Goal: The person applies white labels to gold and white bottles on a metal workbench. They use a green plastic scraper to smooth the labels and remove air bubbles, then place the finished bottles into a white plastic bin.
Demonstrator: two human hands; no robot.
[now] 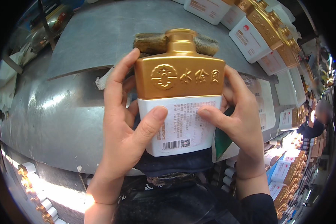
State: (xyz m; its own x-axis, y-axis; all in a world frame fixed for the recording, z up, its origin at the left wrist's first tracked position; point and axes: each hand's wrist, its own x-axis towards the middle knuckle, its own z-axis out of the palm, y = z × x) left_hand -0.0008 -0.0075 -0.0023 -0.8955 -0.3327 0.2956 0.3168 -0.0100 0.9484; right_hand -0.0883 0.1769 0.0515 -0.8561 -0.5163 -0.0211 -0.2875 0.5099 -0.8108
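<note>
Bottles (248,39) rightward; left grip (125,112), right grip (240,106) pinch one bottle (181,89) partly hiding brown roll (151,43).

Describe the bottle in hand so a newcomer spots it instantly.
Find the grey table; at its near edge, the left hand and right hand grip a bottle between them. It is gold on top, white and printed below. Similar bottles are at the table's far right; this one alone is in these hands.
</note>
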